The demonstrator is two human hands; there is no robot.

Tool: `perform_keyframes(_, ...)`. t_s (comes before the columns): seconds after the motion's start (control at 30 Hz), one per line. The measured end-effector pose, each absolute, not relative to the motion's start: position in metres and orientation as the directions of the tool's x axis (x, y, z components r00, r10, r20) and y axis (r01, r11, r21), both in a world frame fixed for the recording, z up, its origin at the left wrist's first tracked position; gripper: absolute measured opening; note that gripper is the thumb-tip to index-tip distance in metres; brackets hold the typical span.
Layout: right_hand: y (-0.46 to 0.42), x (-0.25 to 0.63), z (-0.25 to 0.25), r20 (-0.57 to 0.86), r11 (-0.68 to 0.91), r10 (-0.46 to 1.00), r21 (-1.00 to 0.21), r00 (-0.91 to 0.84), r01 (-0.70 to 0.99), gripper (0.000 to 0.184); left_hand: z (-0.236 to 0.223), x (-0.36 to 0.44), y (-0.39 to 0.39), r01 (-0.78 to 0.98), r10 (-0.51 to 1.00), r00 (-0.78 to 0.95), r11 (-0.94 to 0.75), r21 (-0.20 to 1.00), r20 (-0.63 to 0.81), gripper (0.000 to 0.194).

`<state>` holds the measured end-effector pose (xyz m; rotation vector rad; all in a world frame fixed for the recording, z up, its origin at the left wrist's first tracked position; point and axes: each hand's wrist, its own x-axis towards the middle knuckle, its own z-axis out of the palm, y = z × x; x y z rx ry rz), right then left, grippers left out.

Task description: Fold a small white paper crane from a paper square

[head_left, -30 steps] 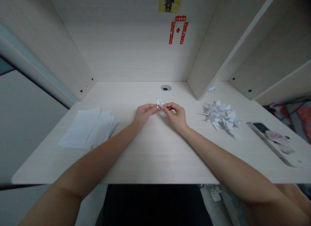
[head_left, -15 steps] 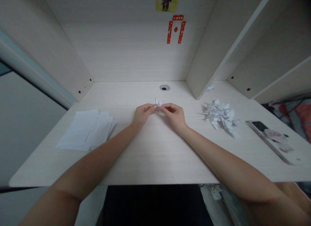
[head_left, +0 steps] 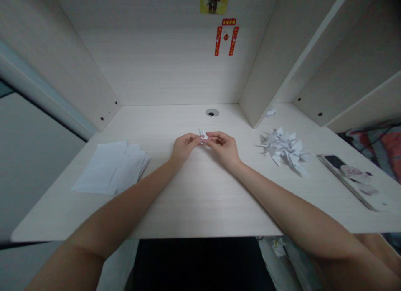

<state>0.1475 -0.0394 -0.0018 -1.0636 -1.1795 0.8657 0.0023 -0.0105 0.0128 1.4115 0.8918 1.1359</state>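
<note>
A pale wooden desk [head_left: 200, 199] fills the view, closed in by a back panel and side walls, with shelves [head_left: 344, 74] rising on the right. On the desk's left part lies a fanned stack of white paper sheets [head_left: 111, 168]. On the right part sits a heap of small folded white paper pieces [head_left: 283, 147], and one more folded piece [head_left: 270, 113] lies apart from it, close to the shelf wall. Further right, near the desk's edge, lies a phone [head_left: 352, 178] with a cartoon picture on its case. A round cable hole [head_left: 212, 112] opens near the back of the desk, and red and yellow stickers [head_left: 226, 34] hang on the back panel.

Both forearms reach in to meet at the middle of the desk. The left hand [head_left: 183, 147] and the right hand [head_left: 225, 148] are curled, fingertips pinched together on a small folded paper piece [head_left: 202, 135]. The piece sits right between the two hands, held at their fingertips, its white point sticking up above them, well apart from both the sheets and the heap.
</note>
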Motion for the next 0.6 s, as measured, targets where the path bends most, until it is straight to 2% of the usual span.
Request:
perform_keyframes(0.17, -0.0383, 0.1482, -0.0044, 0.302, 0.299, 0.938, -0.953, 0.171, 0.044, 0.031, 0.0104, 0.0031, -0.0093, -0.107, 0.957, 0.251, -0.121, 0.987, 0.144, 0.024)
perform_keyframes(0.33, -0.0366, 0.1500, -0.0093, 0.325, 0.315, 0.929, -0.945, 0.177, 0.086, 0.030, 0.0101, 0.0026, -0.0086, -0.076, 0.959, 0.238, -0.140, 0.987, 0.155, 0.023)
perform_keyframes(0.6, -0.0419, 0.1481, -0.0026, 0.445, 0.409, 0.873, -0.891, 0.198, 0.198, 0.032, 0.0091, 0.0019, -0.0071, -0.118, 0.964, 0.222, -0.125, 0.985, 0.149, 0.020)
